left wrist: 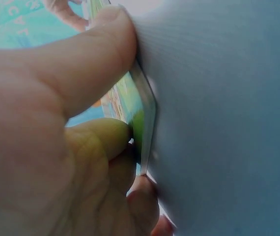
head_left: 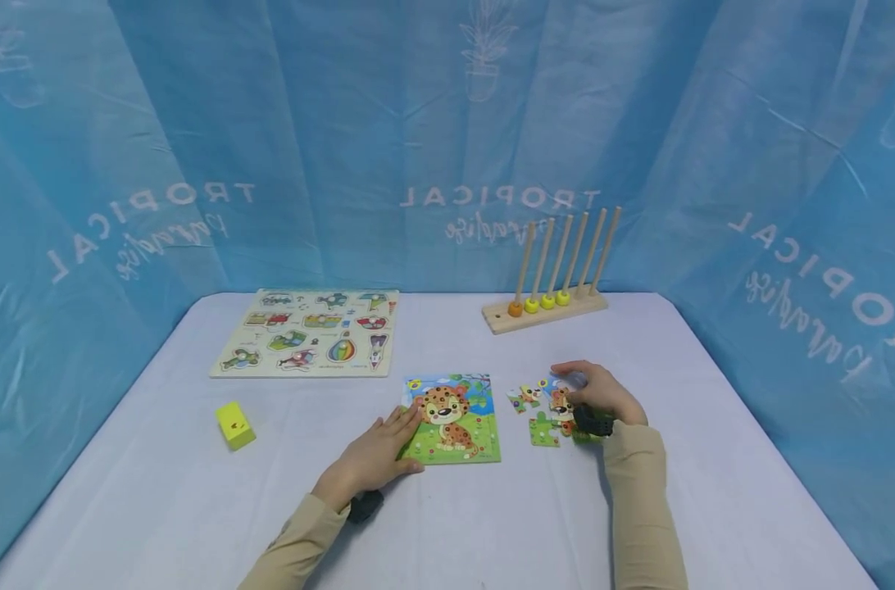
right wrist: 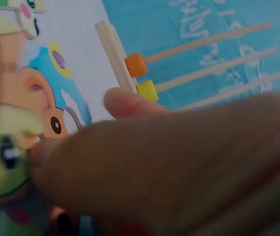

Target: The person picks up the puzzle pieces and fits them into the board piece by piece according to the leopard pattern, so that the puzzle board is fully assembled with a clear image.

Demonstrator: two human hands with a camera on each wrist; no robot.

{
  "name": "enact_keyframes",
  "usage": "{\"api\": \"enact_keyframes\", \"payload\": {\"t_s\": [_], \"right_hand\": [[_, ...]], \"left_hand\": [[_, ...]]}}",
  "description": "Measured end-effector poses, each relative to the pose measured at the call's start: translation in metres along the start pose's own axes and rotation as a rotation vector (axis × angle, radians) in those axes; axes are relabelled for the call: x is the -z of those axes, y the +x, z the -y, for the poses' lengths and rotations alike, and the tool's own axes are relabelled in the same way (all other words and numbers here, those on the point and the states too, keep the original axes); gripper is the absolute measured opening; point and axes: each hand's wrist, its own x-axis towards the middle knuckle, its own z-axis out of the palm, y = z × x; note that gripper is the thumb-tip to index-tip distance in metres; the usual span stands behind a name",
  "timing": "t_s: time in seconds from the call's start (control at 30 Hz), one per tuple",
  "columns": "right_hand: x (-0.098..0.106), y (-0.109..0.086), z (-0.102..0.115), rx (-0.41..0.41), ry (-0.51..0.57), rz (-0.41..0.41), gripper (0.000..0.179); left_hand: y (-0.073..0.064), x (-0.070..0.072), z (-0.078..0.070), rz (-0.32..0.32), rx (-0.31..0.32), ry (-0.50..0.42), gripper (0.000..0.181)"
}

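Note:
My left hand [head_left: 374, 455] rests on the left side of a square leopard jigsaw puzzle [head_left: 455, 434], fingers extended over its picture. In the left wrist view, the thumb lies along the edge of the board. Right of that puzzle, several loose leopard jigsaw pieces [head_left: 544, 430] lie grouped on the table. Over them is my right hand [head_left: 602, 392], its thumb and index finger pinching a blue-and-orange puzzle piece [right wrist: 56, 101] with an ear and an eye. The hand hides part of these pieces. A yellow-green piece [right wrist: 5, 162] appears blurred beside the thumb.
A wooden peg board of vehicles [head_left: 329, 352] lies at the back left, with a yellow block [head_left: 235, 425] nearer. At the back right stands a wooden rack [head_left: 506, 320] with upright rods and several orange and yellow beads. Blue curtains [head_left: 447, 147] enclose the white table [head_left: 160, 492].

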Motion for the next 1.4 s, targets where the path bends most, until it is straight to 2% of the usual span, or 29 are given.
{"api": "enact_keyframes", "payload": {"t_s": [0.1,0.33,0.43,0.57,0.7,0.8,0.9,1.0,1.27,1.33,1.4], "right_hand": [[0.000,0.001,0.005,0.031,-0.035,0.042,0.052],[-0.003,-0.003,0.015,-0.071,-0.068,0.050,0.045],[-0.002,-0.004,0.013,-0.105,-0.057,0.022,0.045],[-0.003,-0.002,0.010,-0.146,0.016,-0.032,0.039],[-0.006,0.003,0.008,-0.159,0.077,-0.079,0.029],[-0.008,0.005,0.011,-0.139,0.115,-0.121,0.028],[-0.011,0.007,0.023,-0.110,0.173,-0.145,0.029],[-0.022,0.012,0.040,-0.051,0.203,-0.107,0.029],[-0.077,0.025,0.103,0.103,0.205,0.090,0.021],[-0.091,0.028,0.118,0.131,0.187,0.114,0.019],[-0.103,0.032,0.130,0.141,0.154,0.100,0.016]], "left_hand": [[-0.001,0.001,0.001,-0.006,-0.005,-0.008,0.077],[0.000,-0.001,0.001,-0.002,-0.006,0.000,0.077],[0.001,-0.001,0.002,-0.005,-0.013,0.007,0.076],[0.002,-0.002,0.003,-0.010,-0.017,0.014,0.076],[0.001,-0.002,0.003,-0.007,-0.016,0.013,0.076],[0.001,-0.002,0.002,-0.006,-0.015,0.008,0.076],[0.001,-0.002,0.002,-0.008,-0.013,0.013,0.076],[0.002,-0.001,0.003,-0.010,-0.015,0.016,0.076],[0.002,-0.002,0.004,0.004,-0.010,0.017,0.077],[0.001,-0.001,0.003,0.005,-0.007,0.023,0.077],[0.001,-0.002,0.003,-0.003,-0.009,0.017,0.076]]}}
